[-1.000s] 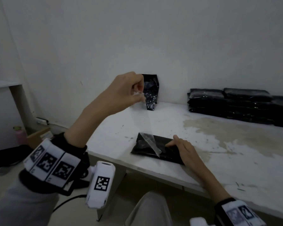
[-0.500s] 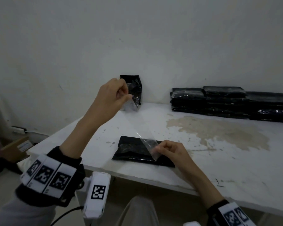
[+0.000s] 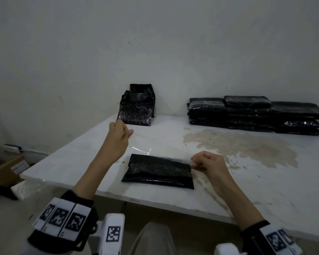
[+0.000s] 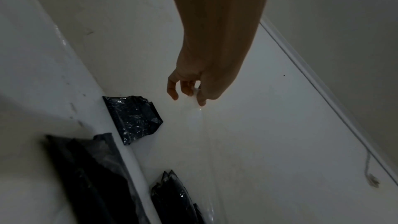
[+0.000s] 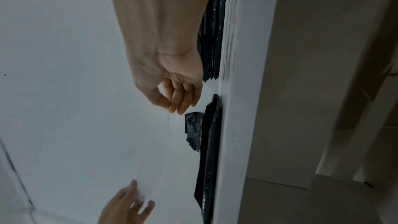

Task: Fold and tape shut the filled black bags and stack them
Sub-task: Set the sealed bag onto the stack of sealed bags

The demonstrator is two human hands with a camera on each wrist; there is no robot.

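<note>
A folded black bag [image 3: 158,171] lies flat near the table's front edge. A strip of clear tape [image 3: 160,152] is stretched just above its far edge. My left hand [image 3: 119,137] pinches the tape's left end, up and to the left of the bag. My right hand [image 3: 208,163] pinches the right end at the bag's right edge. The left wrist view shows thumb and fingers of my left hand [image 4: 189,91] pinching the tape [image 4: 194,117]. In the right wrist view my right hand [image 5: 176,98] pinches the tape [image 5: 155,156] beside the bag [image 5: 210,157].
Several upright filled black bags [image 3: 137,107] lean against the wall at the back. A stack of flat taped bags [image 3: 254,115] sits at the back right. A brown stain [image 3: 241,146] marks the white table [image 3: 265,190]. A cardboard box [image 3: 7,168] stands on the floor, left.
My left hand has come down and forward, lowering the tape from high above to nearly level over the bag. My right hand slid to the bag's right edge, pinching the tape's end.
</note>
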